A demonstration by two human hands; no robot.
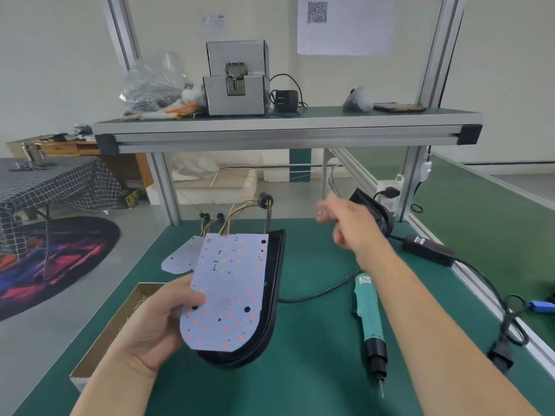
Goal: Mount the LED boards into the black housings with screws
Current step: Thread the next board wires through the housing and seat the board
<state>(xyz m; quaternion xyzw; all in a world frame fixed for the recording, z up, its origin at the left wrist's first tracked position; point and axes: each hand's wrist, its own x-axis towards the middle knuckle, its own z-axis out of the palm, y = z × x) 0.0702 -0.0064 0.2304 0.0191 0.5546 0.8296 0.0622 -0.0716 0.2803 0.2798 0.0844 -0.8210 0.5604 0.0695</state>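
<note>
Head view. Holds with the left hand point(156, 319) the white LED board point(231, 289) at centre, grip clamped on its 8 o'clock edge, thumb on top, over the black housing point(274, 283) showing along its 3 o'clock side. Stretches the right hand point(351, 226) toward 1 o'clock, blurred, grip apart, holding nothing. Just behind it, a second black housing point(374, 211). At 10 o'clock of the held board, a second LED board point(180, 256) flat on the green table point(315, 340). At 4 o'clock, a teal screwdriver point(368, 319) lying there.
</note>
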